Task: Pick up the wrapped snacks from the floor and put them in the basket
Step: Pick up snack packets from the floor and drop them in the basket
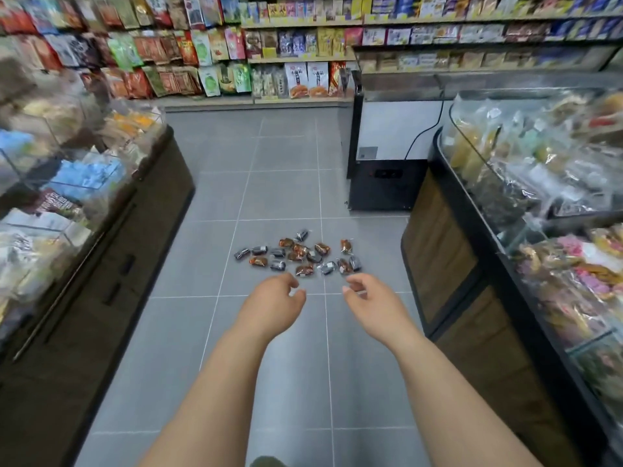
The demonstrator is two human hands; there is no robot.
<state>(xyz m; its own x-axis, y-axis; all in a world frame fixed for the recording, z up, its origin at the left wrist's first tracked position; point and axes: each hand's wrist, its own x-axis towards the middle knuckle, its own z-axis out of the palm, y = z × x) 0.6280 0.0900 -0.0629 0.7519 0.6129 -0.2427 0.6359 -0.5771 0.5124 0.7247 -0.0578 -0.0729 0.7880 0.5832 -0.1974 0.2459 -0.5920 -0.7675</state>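
left hand (273, 299) and right hand (369, 299) empty, fingers (290, 280) loosely curled. snacks (298, 256) just beyond the fingers. lower, spread wide, scoop the nearest first; basket out of view.

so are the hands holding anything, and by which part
Nothing is held: left hand and right hand are empty, wrapped snacks lie on the floor.

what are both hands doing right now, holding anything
Left hand: open, fingers loosely curled, holding nothing.
Right hand: open, fingers loosely curled, holding nothing.

grey tiled floor (188, 332); wrapped snacks (298, 254) scattered on it
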